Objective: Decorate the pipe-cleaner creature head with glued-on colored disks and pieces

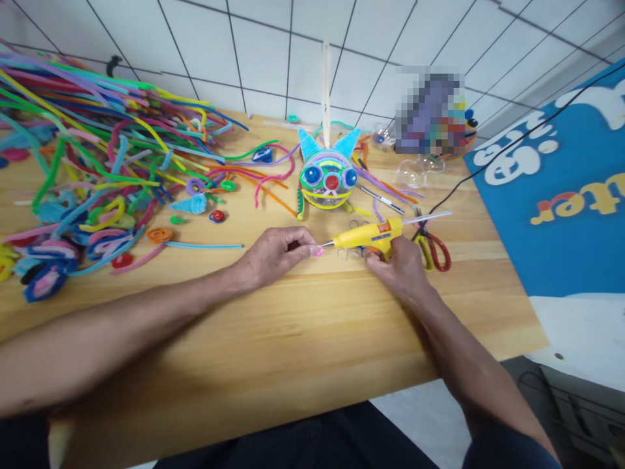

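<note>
My left hand [279, 253] pinches a small pink piece [319, 251] between thumb and fingertips, just above the wooden table. In my right hand [401, 264] is a yellow glue gun [364, 236], its metal nozzle pointing left and touching or nearly touching the pink piece. A clear glue stick [430, 217] sticks out of the gun's back end. Behind the gun and my hands stands a round face figure [328, 182] with blue pointed ears, blue eyes and a red nose, with a pale strip rising above it.
Many colourful pipe cleaners [122, 150] are heaped at the left on the table [293, 352]. Red and yellow scissors [432, 251] lie right of the gun. Clear balls [413, 173] sit at the back right. A black cord [493, 151] crosses a blue board [576, 241].
</note>
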A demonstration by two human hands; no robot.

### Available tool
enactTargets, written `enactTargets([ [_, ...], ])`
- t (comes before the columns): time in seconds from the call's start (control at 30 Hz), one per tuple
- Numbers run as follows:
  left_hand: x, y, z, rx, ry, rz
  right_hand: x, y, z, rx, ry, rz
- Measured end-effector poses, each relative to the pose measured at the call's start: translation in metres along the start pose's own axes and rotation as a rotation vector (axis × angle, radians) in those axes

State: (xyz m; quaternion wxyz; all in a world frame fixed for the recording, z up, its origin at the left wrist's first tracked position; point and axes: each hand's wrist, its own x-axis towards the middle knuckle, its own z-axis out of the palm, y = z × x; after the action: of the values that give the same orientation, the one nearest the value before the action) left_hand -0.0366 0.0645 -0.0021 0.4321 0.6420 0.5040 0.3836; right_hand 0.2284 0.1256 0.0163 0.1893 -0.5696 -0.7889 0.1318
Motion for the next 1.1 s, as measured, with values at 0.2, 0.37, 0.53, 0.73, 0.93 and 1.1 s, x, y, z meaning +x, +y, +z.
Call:
enactTargets([
  [0.2,0.000,-0.001,0.001,0.018,0.002,0.017,0.001,0.001,0.001,0.007,0.012,-0.042],
  [0.37,0.000,0.000,0.000,0.011,0.007,0.025,0.001,0.000,0.001,0.002,0.021,-0.041],
  [0.53,0.001,0.001,-0.001,-0.013,0.002,0.013,0.001,0.003,0.001,-0.002,0.020,-0.003],
  [0.73,0.000,0.001,-0.001,-0.030,0.000,0.001,0.001,0.003,0.002,0.037,0.021,-0.005],
  [0.93,0.000,-0.001,-0.001,-0.019,0.018,0.026,0.001,0.004,0.003,0.013,0.019,-0.025],
  [1.1,0.001,-0.003,-0.001,-0.052,0.032,0.011,0.001,0.010,0.004,0.030,0.021,0.003],
])
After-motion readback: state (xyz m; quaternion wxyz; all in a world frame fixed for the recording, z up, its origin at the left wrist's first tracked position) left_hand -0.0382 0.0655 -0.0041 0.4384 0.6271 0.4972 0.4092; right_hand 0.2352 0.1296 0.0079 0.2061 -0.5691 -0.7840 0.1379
